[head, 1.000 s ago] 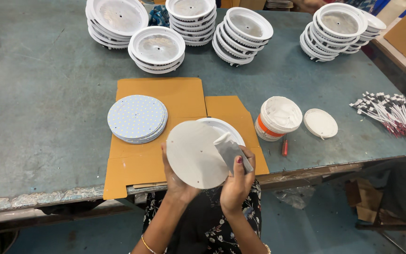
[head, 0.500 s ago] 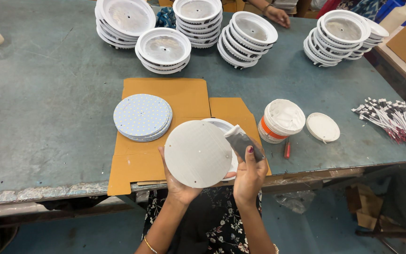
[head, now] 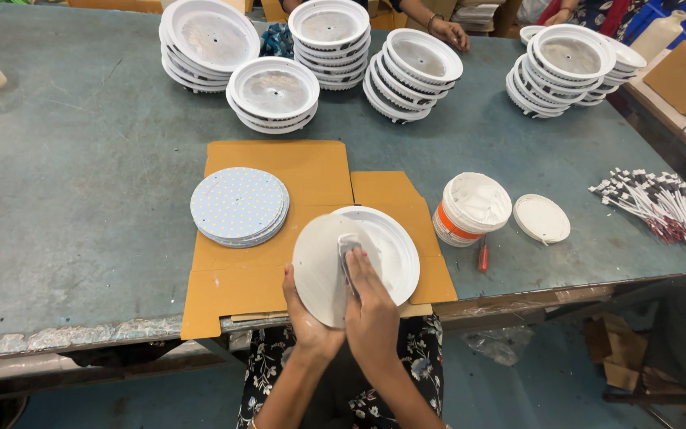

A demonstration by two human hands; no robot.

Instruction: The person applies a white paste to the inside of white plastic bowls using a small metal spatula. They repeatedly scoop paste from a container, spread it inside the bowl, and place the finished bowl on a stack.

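Observation:
My left hand (head: 305, 316) grips the near edge of a round white disc (head: 319, 266), held tilted over a white round housing (head: 395, 248) that lies on brown cardboard (head: 279, 171). My right hand (head: 371, 306) presses a small grey scraper (head: 348, 248) flat against the disc's face. A stack of dotted round boards (head: 240, 205) sits on the cardboard just left of the disc. An open white tub with an orange band (head: 474, 208) stands to the right, its lid (head: 541, 218) beside it.
Stacks of white round housings (head: 273, 91) line the far side of the grey-green table (head: 65, 175). A bundle of white and red wires (head: 660, 208) lies at right. A red-handled tool (head: 483, 256) lies near the tub. Another person's hand (head: 448, 32) rests at the far edge.
The scraper has come down from beside the disc onto its face, with my right hand now pressed over it. The disc sits a little lower over the housing.

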